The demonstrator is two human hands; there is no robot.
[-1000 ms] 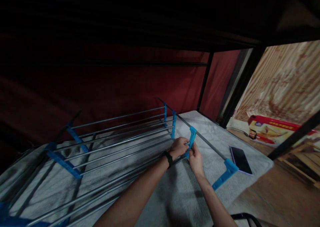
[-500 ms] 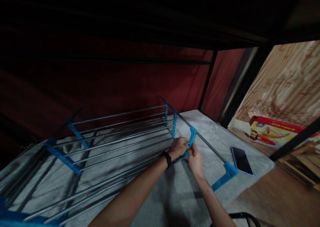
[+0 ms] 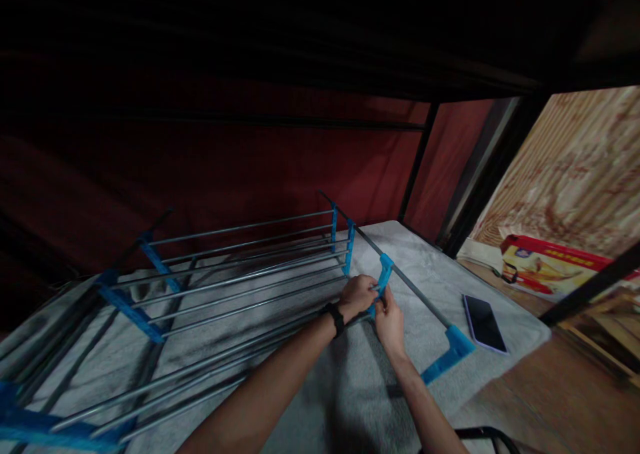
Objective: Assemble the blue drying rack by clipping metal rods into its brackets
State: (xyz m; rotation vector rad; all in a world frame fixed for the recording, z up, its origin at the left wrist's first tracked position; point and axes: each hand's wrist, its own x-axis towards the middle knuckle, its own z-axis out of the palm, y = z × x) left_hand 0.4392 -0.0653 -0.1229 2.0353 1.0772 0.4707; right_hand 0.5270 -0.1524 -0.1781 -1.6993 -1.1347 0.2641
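Observation:
A rack of grey metal rods joined by blue plastic brackets lies on a pale grey blanket. My left hand, with a black band at the wrist, is closed around a rod end at one blue bracket. Close against it, my right hand pinches the lower part of that same bracket. The bracket hangs from a long grey pole, which ends in a blue corner piece to the right. My fingers partly hide the joint between rod and bracket.
A phone lies on the blanket at the right. Black frame posts and a dark red wall stand around the blanket. Beyond is a red and yellow box on the floor. A black curved bar shows at the bottom.
Both hands keep nearly the same place and grip at the bracket. The rack's left part appears slightly farther right in the view.

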